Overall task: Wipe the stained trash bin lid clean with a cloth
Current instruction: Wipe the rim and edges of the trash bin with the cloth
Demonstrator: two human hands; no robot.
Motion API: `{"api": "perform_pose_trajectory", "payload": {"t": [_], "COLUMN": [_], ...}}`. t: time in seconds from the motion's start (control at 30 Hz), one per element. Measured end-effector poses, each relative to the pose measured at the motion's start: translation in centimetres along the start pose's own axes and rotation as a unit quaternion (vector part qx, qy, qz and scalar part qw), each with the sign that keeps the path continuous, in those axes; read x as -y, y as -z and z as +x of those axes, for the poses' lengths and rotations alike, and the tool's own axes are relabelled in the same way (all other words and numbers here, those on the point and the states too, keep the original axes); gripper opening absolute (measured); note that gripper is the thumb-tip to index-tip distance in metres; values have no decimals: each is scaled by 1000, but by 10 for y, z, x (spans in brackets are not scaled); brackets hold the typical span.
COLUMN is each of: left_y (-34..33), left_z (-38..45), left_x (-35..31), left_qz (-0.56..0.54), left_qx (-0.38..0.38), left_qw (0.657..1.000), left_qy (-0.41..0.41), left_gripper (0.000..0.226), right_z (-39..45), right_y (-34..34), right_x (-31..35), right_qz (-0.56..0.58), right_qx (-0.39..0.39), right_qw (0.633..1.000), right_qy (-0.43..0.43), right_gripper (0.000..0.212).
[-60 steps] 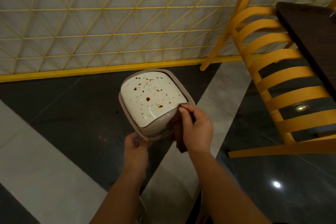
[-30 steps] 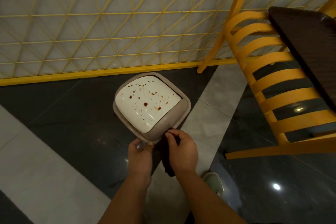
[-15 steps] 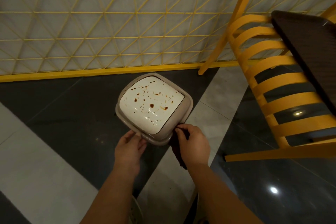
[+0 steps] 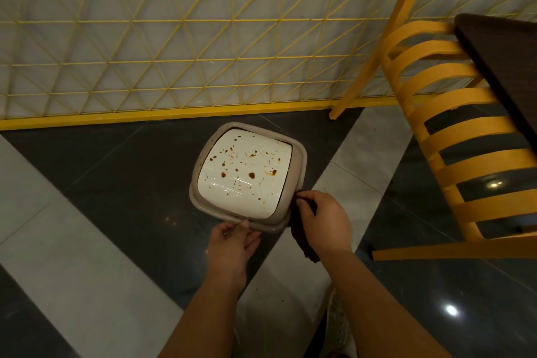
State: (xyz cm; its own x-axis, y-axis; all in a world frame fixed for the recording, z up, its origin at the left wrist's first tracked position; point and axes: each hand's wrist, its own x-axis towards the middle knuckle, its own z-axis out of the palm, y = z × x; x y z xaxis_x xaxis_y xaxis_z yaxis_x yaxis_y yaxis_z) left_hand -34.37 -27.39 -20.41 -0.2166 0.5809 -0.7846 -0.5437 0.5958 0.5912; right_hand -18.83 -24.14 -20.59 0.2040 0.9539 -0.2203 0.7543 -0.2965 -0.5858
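The square trash bin lid [image 4: 248,177], a glossy white panel spattered with brown stains inside a beige plastic rim, sits low over the dark and pale tiled floor [image 4: 116,197], with bare floor to its left and near side. Beyond it, close to its far edge, runs the yellow metal lattice fence [image 4: 174,38] on a yellow base rail. To the right, the yellow slatted chair [image 4: 465,131] stands apart from the lid, one leg angling down to the floor near the rail; a dark brown tabletop [image 4: 505,67] overlaps the chair and is cut off at the frame edge.

The left hand [image 4: 234,244] touches the near rim with its fingers loosely curled, seemingly steadying rather than clasping it. The right hand [image 4: 322,221] pinches a dark brown cloth [image 4: 302,235] against the lid's right near corner, the cloth hanging below the hand.

The bin body under the lid is hidden. A pale shoe [image 4: 340,325] shows between the forearms, partly covered.
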Motion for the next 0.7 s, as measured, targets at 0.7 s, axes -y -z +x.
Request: {"api": "perform_pose_trajectory", "payload": {"t": [0.7], "left_y": [-5], "left_z": [-1], "left_x": [7], "left_qz": [-9], "left_qx": [25], "left_qw": [1000], "left_qy": [-12], "left_gripper": [25], "right_z": [-51], "right_y": [-35], "right_x": [7], "right_qz": [152], "right_qx": [-27], "right_qw": [986], "right_qy": [-58], "right_gripper": [9]}}
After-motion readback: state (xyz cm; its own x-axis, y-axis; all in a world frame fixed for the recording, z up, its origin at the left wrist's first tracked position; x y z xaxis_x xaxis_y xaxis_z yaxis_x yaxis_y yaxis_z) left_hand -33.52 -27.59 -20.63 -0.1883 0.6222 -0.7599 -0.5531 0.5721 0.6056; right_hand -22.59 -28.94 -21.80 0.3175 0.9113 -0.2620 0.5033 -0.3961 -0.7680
